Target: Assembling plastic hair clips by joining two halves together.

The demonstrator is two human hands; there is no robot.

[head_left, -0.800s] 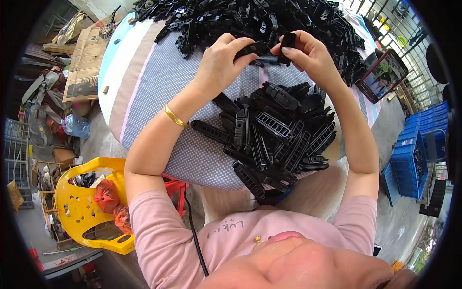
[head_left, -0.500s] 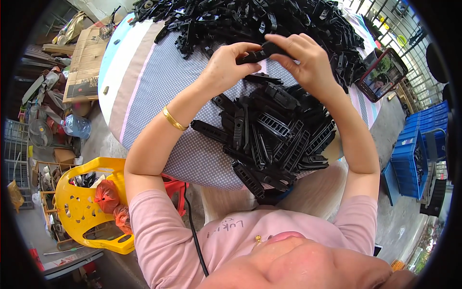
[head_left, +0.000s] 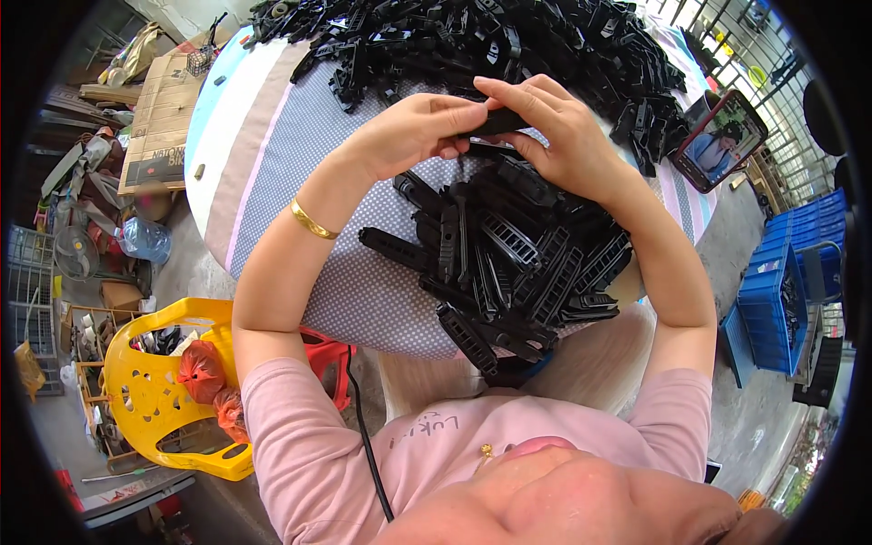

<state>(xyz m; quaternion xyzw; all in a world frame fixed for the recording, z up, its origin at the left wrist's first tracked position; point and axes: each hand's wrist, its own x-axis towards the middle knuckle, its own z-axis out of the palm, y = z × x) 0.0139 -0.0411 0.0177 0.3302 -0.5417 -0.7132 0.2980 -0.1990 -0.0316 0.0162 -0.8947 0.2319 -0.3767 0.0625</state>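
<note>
Between my two hands is a small black plastic part (head_left: 498,122), partly covered by my fingers. My left hand (head_left: 420,133) pinches its left end with thumb and fingers. On the other end my right hand (head_left: 556,127) closes, with the index finger stretched over the top. Just below my hands lies a near pile of long black plastic pieces (head_left: 509,241), several with ladder-like slots. A bigger heap of black plastic parts (head_left: 436,45) covers the far side of the cloth-covered round table (head_left: 313,136).
A phone (head_left: 722,141) stands at the table's right edge. To the left is a yellow plastic chair (head_left: 136,391) with red bags (head_left: 202,371) on it. Blue crates (head_left: 772,300) stand on the floor at right. A black cable (head_left: 363,445) runs down over my shirt.
Both hands have come slightly nearer to me and closer together, covering more of the black part. My left hand's fingers have shifted along it. The phone's picture has changed.
</note>
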